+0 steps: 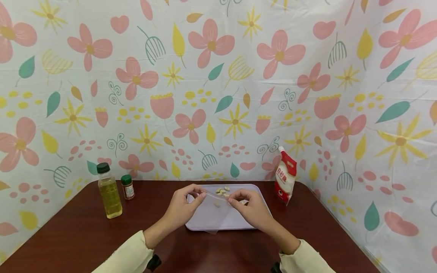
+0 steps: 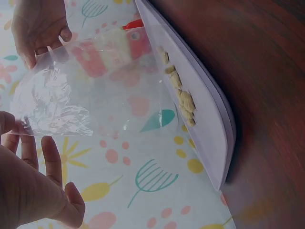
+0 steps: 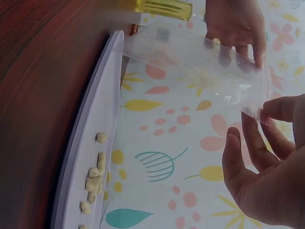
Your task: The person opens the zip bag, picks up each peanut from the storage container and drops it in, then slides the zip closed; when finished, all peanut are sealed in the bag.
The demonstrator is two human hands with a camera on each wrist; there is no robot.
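Left hand (image 1: 184, 201) and right hand (image 1: 252, 207) each got a grip pinched on the clear plastic bag (image 2: 90, 88) along its top edge, rest dangling over the lavender tray (image 1: 239, 224).

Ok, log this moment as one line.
left hand: pinches clear bag | right hand: pinches clear bag | clear bag: above tray | peanuts: on tray

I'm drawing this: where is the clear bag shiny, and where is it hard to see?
Left wrist view: white glare on the clear bag; right wrist view: smaller bright glints on it; head view: faint, its outline hard to follow over the tray.
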